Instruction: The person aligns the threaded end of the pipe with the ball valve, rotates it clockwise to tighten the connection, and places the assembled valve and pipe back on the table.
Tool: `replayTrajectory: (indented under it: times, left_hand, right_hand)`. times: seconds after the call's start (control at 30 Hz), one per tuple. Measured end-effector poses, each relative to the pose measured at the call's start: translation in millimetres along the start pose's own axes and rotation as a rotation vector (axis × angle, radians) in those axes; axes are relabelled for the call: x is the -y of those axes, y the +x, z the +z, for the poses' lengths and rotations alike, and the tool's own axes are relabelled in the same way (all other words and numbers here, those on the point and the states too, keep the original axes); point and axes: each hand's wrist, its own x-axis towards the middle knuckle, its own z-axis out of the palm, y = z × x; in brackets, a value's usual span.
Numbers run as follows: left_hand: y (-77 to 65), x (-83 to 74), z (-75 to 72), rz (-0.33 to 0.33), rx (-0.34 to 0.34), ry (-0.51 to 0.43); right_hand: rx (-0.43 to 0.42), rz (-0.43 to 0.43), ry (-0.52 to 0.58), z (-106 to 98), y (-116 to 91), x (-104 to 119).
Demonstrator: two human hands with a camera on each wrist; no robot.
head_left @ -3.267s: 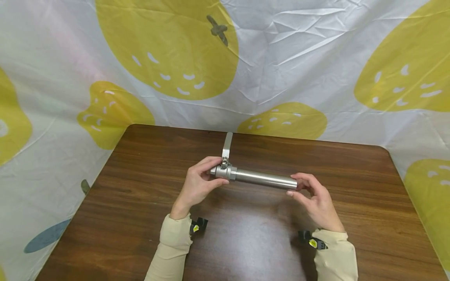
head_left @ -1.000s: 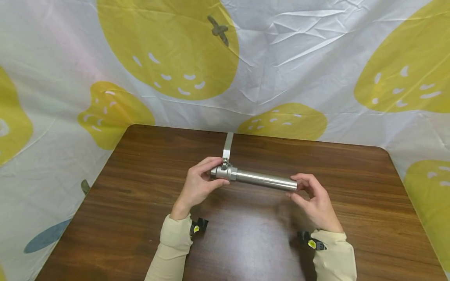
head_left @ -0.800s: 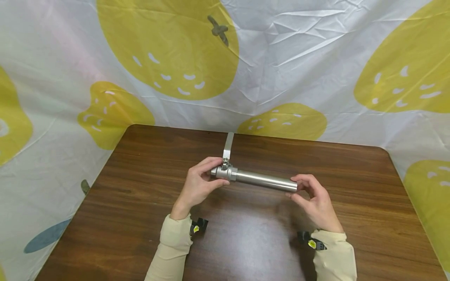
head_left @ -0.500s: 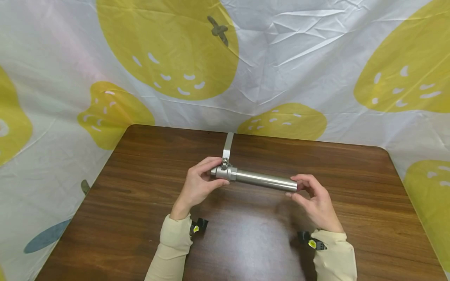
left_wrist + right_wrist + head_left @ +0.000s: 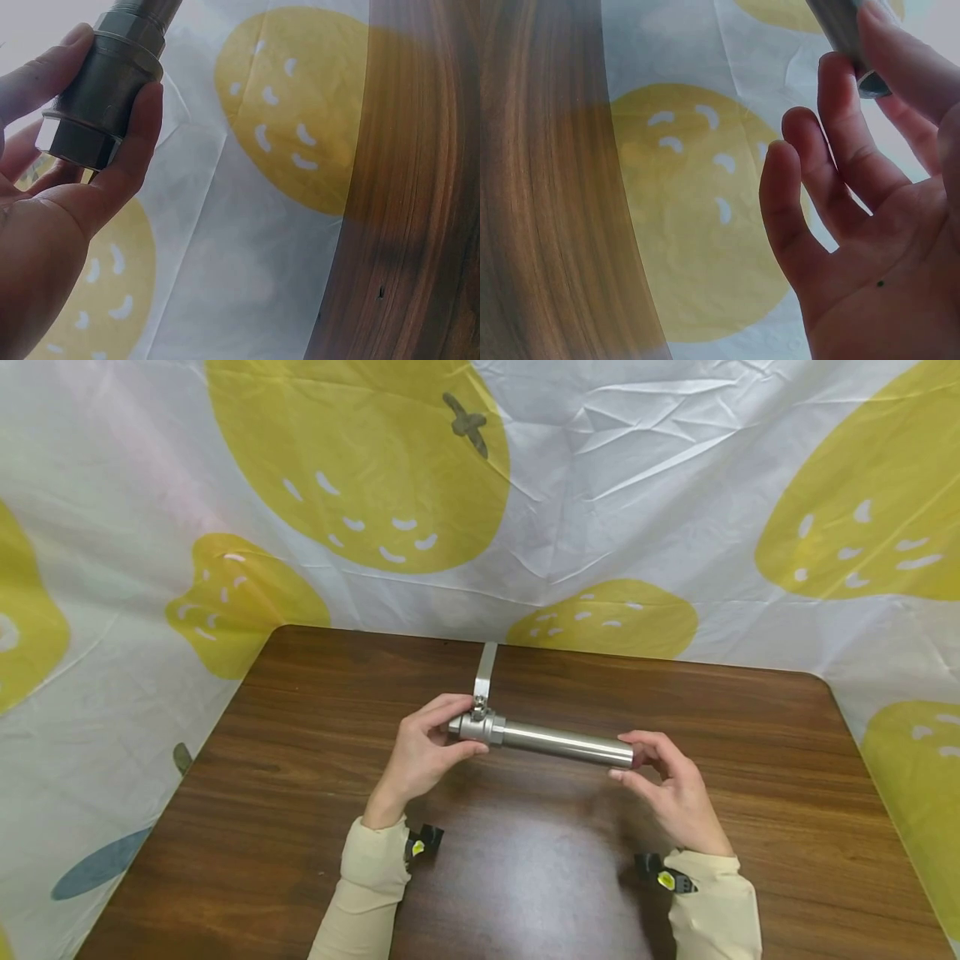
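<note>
Held level between both hands in the head view is a steel ball valve point(image 5: 477, 727) with a long straight pipe point(image 5: 566, 743) joined to its right side. The valve's flat lever handle point(image 5: 486, 670) points away toward the back of the table. My left hand point(image 5: 422, 752) grips the valve body from the left, thumb in front and fingers behind. In the left wrist view the valve's hexagonal end point(image 5: 77, 141) shows between thumb and fingers. My right hand point(image 5: 678, 785) pinches the pipe's free end with thumb and fingertips; in the right wrist view its other fingers point(image 5: 784, 187) are spread off the pipe.
A brown wood-grain table point(image 5: 300, 760) with rounded back corners lies under the hands. A white curtain point(image 5: 555, 518) printed with yellow fruit hangs behind it and along both sides. Each cuff carries a small black wrist camera, like the left camera point(image 5: 426, 841).
Both hands keep the same hold throughout. The valve and pipe shift only very slightly, and the lever handle keeps its direction.
</note>
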Motion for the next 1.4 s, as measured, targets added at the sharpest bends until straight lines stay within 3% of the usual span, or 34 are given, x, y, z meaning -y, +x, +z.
replayTrajectory:
  times: [0.23, 0.5, 0.67, 0.83, 0.93, 1.17, 1.4]
  left_hand:
    - [0.1, -1.0, 0.2, -0.003, 0.0, 0.001]
    - [1.0, -20.4, 3.3, -0.019, -0.003, -0.01]
    - [0.8, -11.0, 3.1, -0.019, -0.003, -0.007]
    - [-0.1, -0.9, 1.9, -0.003, 0.001, 0.0]
    - [-0.4, 0.0, 1.8, -0.007, 0.005, 0.001]
    - [-0.6, 0.6, 2.2, -0.011, 0.01, 0.005]
    - [-0.8, -0.9, 3.2, -0.011, 0.014, 0.002]
  right_hand:
    - [0.016, 0.007, 0.002, -0.3, -0.2, 0.2]
    - [0.035, 0.034, -0.013, -1.8, -0.1, 8.0]
    - [0.04, 0.058, -0.004, -2.6, 0.5, 17.6]
    - [0.035, 0.07, -0.03, -2.6, -0.5, 8.1]
    - [0.028, 0.061, -0.039, -2.5, -0.8, 5.7]
    - [0.032, 0.057, -0.051, -2.7, 0.9, 30.0]
    - [0.02, 0.033, -0.082, -2.3, 0.9, 22.6]
